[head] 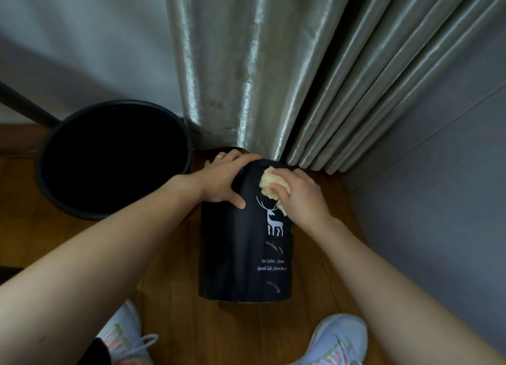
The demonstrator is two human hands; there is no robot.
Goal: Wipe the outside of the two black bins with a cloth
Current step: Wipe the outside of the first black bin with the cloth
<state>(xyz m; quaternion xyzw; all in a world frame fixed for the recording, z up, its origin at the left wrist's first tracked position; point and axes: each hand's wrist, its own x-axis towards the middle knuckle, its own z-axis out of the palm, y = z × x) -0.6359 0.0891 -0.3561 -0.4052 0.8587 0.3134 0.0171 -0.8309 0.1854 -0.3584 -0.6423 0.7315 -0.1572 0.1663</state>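
Note:
A black bin with a white deer print (246, 252) lies tipped on the wooden floor, its far end near the curtain. My left hand (223, 177) grips its upper far end, thumb on the side wall. My right hand (299, 197) holds a crumpled beige cloth (269, 185) pressed against the bin's side just above the deer. A second black bin (48, 173) stands upright to the left, its round mouth facing up and its inside dark.
A shiny grey curtain (260, 71) hangs behind the bins down to the floor. Grey walls (438, 200) close the corner on the right and back. A dark pole (27, 106) slants at far left. My white sneakers (336, 340) stand at the bottom.

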